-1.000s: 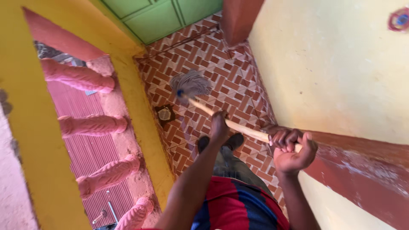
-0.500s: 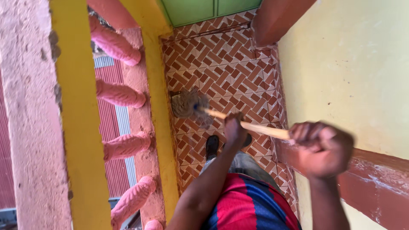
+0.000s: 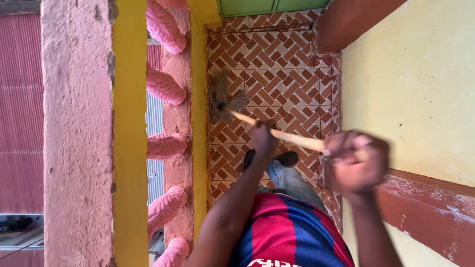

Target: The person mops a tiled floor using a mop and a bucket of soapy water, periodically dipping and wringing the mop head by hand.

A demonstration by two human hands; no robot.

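Note:
I hold a mop with a pale wooden handle [image 3: 292, 138] in both hands. My left hand [image 3: 264, 138] grips the handle lower down, towards the head. My right hand [image 3: 356, 160] is closed around the upper end, blurred by motion. The grey string mop head [image 3: 220, 101] lies on the red and white patterned floor tiles [image 3: 287, 74], pressed against the yellow base of the balustrade [image 3: 199, 123] on the left. My dark shoes [image 3: 287, 158] stand just behind the handle.
Pink balusters [image 3: 166, 146] and a pink and yellow pillar [image 3: 84, 133] line the left side. A cream wall with a dark red skirting band [image 3: 430, 207] closes the right. A green door [image 3: 272, 6] stands at the far end of the narrow floor.
The mop head has swept left from the middle of the tiles to the balustrade base. My view has swung left, and both hands shifted with the handle.

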